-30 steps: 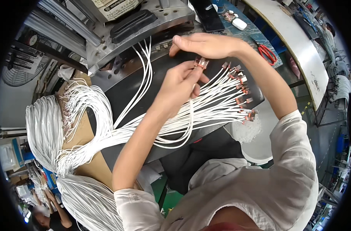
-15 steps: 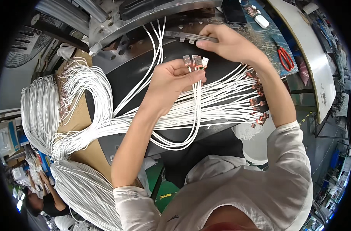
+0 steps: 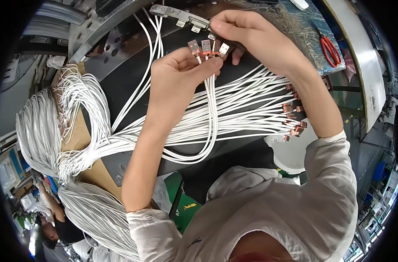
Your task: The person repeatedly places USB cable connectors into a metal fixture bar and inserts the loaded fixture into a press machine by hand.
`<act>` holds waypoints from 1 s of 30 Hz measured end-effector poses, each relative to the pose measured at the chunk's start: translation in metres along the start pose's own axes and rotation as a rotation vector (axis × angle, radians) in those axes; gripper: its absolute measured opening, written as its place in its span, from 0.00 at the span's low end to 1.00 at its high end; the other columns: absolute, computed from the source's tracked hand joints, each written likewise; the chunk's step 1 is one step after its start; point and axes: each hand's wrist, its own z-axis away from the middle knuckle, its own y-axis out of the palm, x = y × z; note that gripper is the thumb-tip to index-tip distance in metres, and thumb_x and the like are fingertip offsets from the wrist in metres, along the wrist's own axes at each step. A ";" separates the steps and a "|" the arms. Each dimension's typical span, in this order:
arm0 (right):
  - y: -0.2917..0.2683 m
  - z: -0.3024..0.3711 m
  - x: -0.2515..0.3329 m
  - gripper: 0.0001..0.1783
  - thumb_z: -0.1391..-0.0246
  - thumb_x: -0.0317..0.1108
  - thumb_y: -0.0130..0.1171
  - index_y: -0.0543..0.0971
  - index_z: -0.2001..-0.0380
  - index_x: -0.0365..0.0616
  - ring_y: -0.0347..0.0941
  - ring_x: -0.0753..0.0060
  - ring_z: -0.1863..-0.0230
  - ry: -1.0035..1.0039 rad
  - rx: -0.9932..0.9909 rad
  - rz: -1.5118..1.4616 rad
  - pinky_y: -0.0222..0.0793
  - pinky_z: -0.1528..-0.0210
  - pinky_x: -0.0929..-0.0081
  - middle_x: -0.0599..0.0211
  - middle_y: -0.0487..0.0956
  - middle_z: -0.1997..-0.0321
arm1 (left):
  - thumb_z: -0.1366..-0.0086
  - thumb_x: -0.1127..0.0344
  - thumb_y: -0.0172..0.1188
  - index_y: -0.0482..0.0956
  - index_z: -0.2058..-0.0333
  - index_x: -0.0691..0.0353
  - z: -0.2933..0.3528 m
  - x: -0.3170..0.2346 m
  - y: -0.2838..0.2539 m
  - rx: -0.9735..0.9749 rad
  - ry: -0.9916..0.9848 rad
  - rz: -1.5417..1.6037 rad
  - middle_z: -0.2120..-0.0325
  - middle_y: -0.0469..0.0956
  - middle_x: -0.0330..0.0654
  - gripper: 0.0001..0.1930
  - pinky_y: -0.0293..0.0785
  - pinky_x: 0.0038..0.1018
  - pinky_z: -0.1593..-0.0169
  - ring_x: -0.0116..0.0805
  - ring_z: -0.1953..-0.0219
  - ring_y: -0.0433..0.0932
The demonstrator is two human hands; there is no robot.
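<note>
My left hand pinches several white USB cables just below their plugs, which stand up side by side above my thumb. The plugs have metal shells and reddish ends. My right hand grips the right end of a narrow metal bar between thumb and fingers. Along the bar's lower edge sit small metal USB plug pieces, just above the plugs in my left hand. From the left hand the cables hang in a loop toward me. Some right fingers are hidden behind the bar and plugs.
Beneath my hands a fan of white cables crosses the dark work surface, plugs toward the right. Thick cable bundles lie at left. Red-handled cutters rest on the blue bench. A heavy metal machine stands behind. A co-worker is at lower left.
The view has shifted. Both hands are farther up and left in the picture, and the bar now slants down toward the right. The bar and the held plugs are closer together.
</note>
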 end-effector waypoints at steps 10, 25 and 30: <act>-0.013 -0.004 -0.003 0.15 0.30 0.43 0.52 0.79 0.55 0.44 0.69 0.93 0.70 0.002 0.050 0.042 0.58 0.74 0.89 0.82 0.77 0.66 | 0.35 0.71 0.66 0.83 0.59 0.70 0.003 -0.001 -0.009 0.006 -0.078 0.101 0.68 0.84 0.41 0.09 0.78 0.21 0.62 0.24 0.69 0.81; -0.015 -0.005 0.005 0.13 0.40 0.33 0.63 0.79 0.55 0.40 0.72 0.93 0.73 0.010 0.125 0.091 0.58 0.75 0.90 0.77 0.82 0.68 | 0.32 0.67 0.63 0.79 0.56 0.70 0.007 -0.001 -0.013 0.012 -0.100 0.140 0.66 0.83 0.45 0.11 0.81 0.24 0.60 0.29 0.67 0.83; -0.015 -0.007 0.002 0.13 0.44 0.28 0.66 0.79 0.56 0.38 0.73 0.91 0.72 -0.003 0.179 0.041 0.62 0.73 0.91 0.74 0.83 0.66 | 0.31 0.66 0.61 0.79 0.56 0.69 0.006 -0.004 -0.013 0.019 -0.120 0.190 0.66 0.83 0.45 0.11 0.82 0.24 0.60 0.29 0.66 0.83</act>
